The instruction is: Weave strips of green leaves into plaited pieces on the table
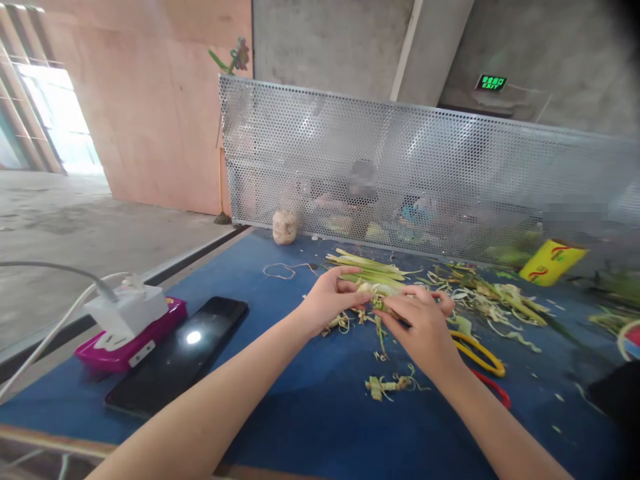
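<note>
Your left hand [330, 303] and right hand [427, 327] both grasp a short green-and-white stalk piece [379, 304], pinched between thumbs and fingertips. It lies between the hands, its green end by your right thumb; the fingers hide much of the rest, so its full length cannot be told.

If your fingers twist against each other, that small grip could let the piece slip or snap. If your left forearm dips, it could nudge the smartphone [215, 327].

Take the pale-green stalk bundle [370, 265] as landmark: it lies just beyond your hands on the blue worktop [310, 400]. Nearer you than the bundle is a curled scrap [383, 387]; to its right are loose trimmings [500, 293], and nearer you on that side, a yellow loop [487, 360]. The phone sits left of the bundle and nearer you; the perforated metal panel [320, 133] stands behind it.
</note>
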Available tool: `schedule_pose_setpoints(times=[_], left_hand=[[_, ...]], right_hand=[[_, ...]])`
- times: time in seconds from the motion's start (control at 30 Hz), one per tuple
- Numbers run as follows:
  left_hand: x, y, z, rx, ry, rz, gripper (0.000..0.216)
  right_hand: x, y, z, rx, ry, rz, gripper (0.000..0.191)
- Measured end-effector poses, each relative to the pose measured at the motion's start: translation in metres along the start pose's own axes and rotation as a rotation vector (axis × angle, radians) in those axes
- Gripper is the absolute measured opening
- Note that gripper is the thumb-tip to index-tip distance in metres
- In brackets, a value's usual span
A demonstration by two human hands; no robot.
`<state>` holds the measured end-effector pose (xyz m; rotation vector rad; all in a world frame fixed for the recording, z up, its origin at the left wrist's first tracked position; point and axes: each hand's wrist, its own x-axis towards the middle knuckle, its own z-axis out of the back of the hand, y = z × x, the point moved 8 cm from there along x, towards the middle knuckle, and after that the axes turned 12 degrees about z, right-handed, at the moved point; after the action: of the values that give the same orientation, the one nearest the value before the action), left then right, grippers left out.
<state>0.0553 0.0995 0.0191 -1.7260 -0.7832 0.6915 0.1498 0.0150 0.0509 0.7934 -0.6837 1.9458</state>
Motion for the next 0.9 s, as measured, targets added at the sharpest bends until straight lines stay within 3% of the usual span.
schedule_pose_setpoints(times=[0.13,0.3,0.4,0.53,0.9], left_hand=[[-0.003,0.013,-0.01,-0.263,0.096,0.119,0.043],[-0.003,0.026,-0.017,-0.361,0.124,0.167,0.041],[-0.001,0.025,-0.009,-0.261,0.027,0.107,0.042],[0.0,0.018,0.004,-0.035,-0.126,-0.03,0.046],[-0.001,0.009,-0.004,0.306,-0.049,-0.149,0.06]], right_hand=[[-0.004,-0.004,0.006,0.111,-0.083,-0.022,0.019],[-0.009,-0.008,-0.001,0.256,-0.069,-0.091,0.024],[-0.012,-0.012,-0.006,0.194,-0.047,-0.145,0.021],[-0.011,-0.01,-0.006,-0.004,-0.024,-0.061,0.02],[-0.011,-0.002,-0.002,-0.118,0.06,0.082,0.021]])
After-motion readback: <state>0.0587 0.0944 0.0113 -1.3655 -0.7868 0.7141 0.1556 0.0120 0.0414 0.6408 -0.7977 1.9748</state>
